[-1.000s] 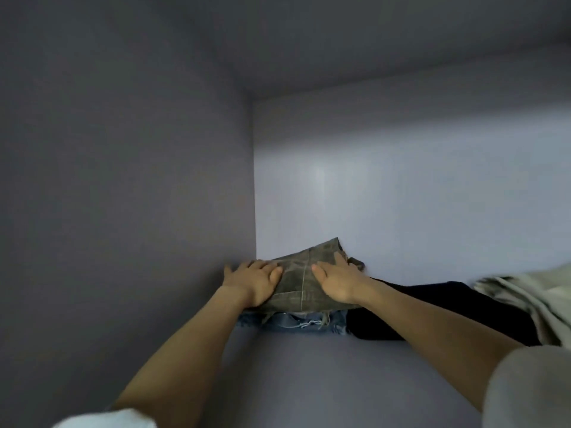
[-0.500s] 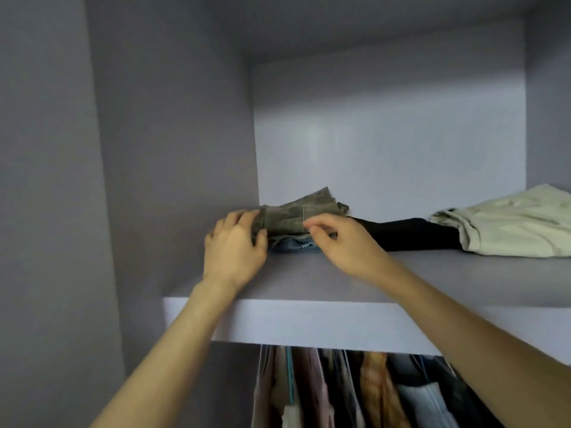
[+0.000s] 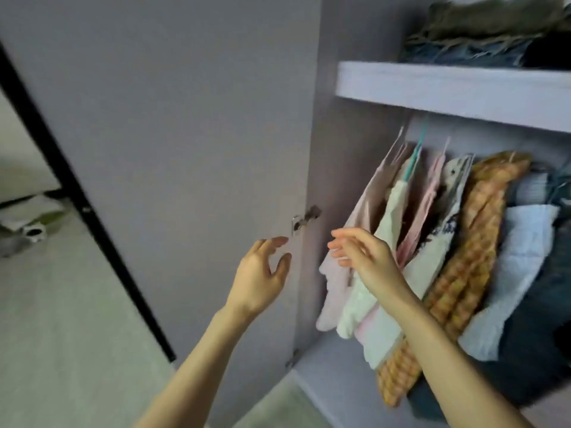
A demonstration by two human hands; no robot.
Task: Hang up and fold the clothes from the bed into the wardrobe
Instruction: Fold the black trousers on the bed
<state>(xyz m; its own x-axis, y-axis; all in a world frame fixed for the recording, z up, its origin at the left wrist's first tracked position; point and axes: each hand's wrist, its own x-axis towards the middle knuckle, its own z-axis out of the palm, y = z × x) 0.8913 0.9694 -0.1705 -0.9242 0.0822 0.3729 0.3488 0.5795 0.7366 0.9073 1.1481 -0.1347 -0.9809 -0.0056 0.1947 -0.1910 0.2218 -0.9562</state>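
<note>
Both hands hang empty in front of the open wardrobe. The left hand (image 3: 262, 274) has its fingers loosely spread, fingertips just short of the door (image 3: 173, 125) and a little below its metal hinge (image 3: 304, 222). The right hand (image 3: 363, 253) is relaxed too, fingers parted and pointing leftward, close in front of the hanging clothes (image 3: 438, 242) — whether it brushes them I can't tell.

Well above both hands, the folded stack (image 3: 482, 35) sits on the shelf (image 3: 448, 88), tucked near the front edge, probably so it stays reachable. Past the right fingers the rail looks crowded; garments press together with little slack. Left of the left hand, beyond the door's dark edge, the floor (image 3: 55, 319) gives free room — likely the way back toward the bed.
</note>
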